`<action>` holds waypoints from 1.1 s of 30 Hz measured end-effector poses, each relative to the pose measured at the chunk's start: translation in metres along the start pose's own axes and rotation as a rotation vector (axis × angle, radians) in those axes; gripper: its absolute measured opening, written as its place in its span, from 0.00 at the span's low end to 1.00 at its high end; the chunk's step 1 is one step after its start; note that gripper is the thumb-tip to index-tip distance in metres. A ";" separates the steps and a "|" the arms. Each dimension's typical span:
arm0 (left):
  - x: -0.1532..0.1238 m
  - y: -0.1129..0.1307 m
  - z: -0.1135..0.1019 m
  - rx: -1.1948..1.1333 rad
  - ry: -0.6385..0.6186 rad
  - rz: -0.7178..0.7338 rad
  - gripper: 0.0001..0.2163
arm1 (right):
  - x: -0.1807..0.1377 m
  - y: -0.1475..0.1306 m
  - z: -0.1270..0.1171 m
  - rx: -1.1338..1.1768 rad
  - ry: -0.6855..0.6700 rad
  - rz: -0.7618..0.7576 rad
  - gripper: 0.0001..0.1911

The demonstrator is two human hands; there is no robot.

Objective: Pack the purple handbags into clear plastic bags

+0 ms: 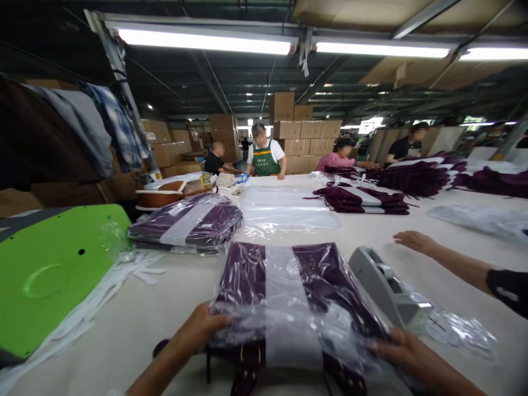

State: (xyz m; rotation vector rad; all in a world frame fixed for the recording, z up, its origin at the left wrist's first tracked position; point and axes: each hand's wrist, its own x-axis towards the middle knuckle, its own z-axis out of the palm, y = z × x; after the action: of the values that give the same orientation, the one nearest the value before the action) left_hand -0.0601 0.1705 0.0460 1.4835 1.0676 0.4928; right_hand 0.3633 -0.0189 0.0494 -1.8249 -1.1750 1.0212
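Observation:
In front of me on the table lies a folded dark purple item (243,269) with a white paper band (286,286) round its middle. A clear plastic bag (289,319) covers its far part, and the bag's mouth is bunched across the near part. Straps with metal eyelets (251,363) stick out on my side. My left hand (202,324) pinches the bag's edge at the left corner. At the right corner my right hand (402,352), somewhat blurred, is closed on the same edge.
A grey tape dispenser (383,286) stands right of the bag, near a co-worker's outstretched hand (414,242). Beyond are a wrapped purple bundle (190,223), flat plastic bags (289,206) and a purple stack (363,198). A green machine (61,275) and white strips (103,297) lie left.

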 end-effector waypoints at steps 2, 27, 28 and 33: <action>0.036 0.010 -0.003 0.166 0.091 0.066 0.18 | 0.040 -0.002 -0.011 -0.087 0.030 -0.045 0.25; -0.040 0.025 -0.014 -0.102 0.018 0.026 0.23 | 0.047 -0.145 0.230 -0.741 -0.421 -0.814 0.19; -0.039 0.019 -0.016 -0.139 0.040 0.030 0.22 | 0.054 -0.149 0.236 -0.796 -0.452 -0.797 0.17; -0.021 -0.010 -0.027 -0.317 0.214 0.127 0.14 | 0.074 -0.161 0.240 -0.894 -0.529 -0.823 0.06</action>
State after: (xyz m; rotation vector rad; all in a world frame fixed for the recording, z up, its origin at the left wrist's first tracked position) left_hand -0.0957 0.1664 0.0482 1.2404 1.0088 0.8854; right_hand 0.1105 0.1385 0.0718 -1.3488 -2.7236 0.4892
